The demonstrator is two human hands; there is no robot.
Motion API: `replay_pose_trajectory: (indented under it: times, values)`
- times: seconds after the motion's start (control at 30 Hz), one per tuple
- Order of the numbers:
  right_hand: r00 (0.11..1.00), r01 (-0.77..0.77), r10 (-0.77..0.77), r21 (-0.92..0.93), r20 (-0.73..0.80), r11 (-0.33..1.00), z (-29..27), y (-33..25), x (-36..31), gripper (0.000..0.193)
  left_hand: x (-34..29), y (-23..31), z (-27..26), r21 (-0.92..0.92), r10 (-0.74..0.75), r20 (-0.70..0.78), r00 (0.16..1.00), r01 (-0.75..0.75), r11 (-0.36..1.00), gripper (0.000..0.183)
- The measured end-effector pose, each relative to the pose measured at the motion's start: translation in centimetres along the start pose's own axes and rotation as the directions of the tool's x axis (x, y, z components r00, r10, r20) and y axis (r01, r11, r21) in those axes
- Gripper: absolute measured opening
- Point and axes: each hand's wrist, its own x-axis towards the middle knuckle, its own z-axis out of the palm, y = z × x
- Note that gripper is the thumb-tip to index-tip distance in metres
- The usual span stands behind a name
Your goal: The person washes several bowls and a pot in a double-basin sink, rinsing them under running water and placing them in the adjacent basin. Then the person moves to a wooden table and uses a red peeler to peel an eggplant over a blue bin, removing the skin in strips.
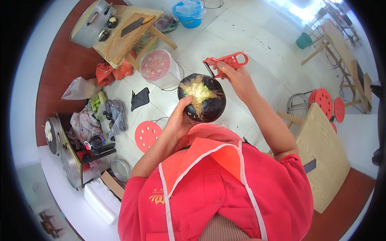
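Note:
My left hand (180,117) grips a large round dark eggplant (213,107) from its left and under side, the thumb lying over the top. Around its stem end the skin is gone in a rough star shape, showing pale green flesh. A red peeler (233,60) with a dark blade is in my right hand (237,76), fingers closed around its handle. The blade is just above the eggplant's upper right edge; whether it touches the skin I cannot tell.
At upper left a wooden table (138,15) carries a cleaver (132,27), a metal steamer (86,30) and two dark eggplants (112,22). A pink-topped bucket (157,66), a red stool (148,136) and plastic bags (84,124) stand left. A wooden tabletop (323,160) is right.

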Motion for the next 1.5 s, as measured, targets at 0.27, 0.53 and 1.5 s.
replay_pose_trajectory:
  times: [0.27, 0.53, 1.5]
  values:
    - [0.91, 0.39, -0.265, -0.438, 0.32, 0.81, -2.3, -0.2, 10.9, 0.024, 10.8, 7.3, -1.4, -0.068, 0.081, 0.082, 0.993, -0.075, 0.995, 0.058]
    - [0.831, 0.533, -0.392, -0.362, 0.395, 0.765, -2.8, -2.8, 25.0, 0.043, 21.9, 19.6, 0.4, 0.021, 0.163, 0.143, 0.976, -0.167, 0.986, 0.064]
    - [0.956, -0.036, -0.072, 0.356, 0.285, 0.934, -11.9, -6.3, 66.8, 0.023, 50.8, 40.9, 10.7, -0.053, 0.435, -0.196, 0.879, -0.452, 0.89, 0.065]
